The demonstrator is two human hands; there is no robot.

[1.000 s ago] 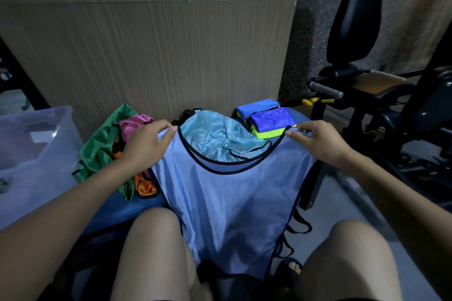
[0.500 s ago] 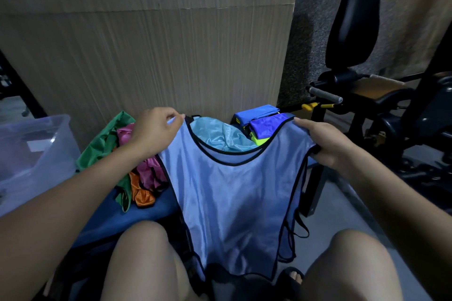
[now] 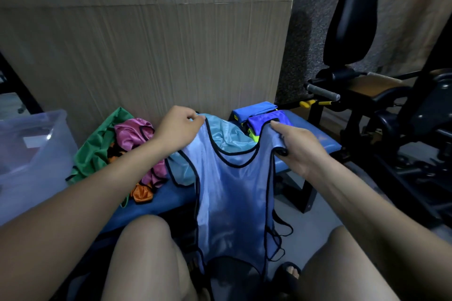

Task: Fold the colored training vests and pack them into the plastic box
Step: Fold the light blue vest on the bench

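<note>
The light blue vest (image 3: 232, 198) hangs in the centre of the frame, held up by its two shoulder straps over the front edge of the blue bench (image 3: 315, 139). The left hand (image 3: 178, 128) pinches the left strap between curled fingers and thumb; the right hand (image 3: 293, 146) grips the right strap, fingers wrapped round the bunched fabric.

The step in hand looks like squaring the vest before the first fold. To do it well, keep both straps level and pulled evenly apart so the black-trimmed neckline sits centred, then lay the vest flat on the bench rather than folding in mid-air — the slippery mesh will skew otherwise. The loose side ties near the lower right probably want tucking in, though they are dim against the floor.

The vest's long axis runs top to bottom in the frame — neck opening toward the upper centre, hem down between the knees.

Folded vests (image 3: 259, 117) sit at the bench's far end, unfolded ones (image 3: 117, 144) lie at centre left, and the plastic box (image 3: 31, 154) stands at the left edge.
</note>
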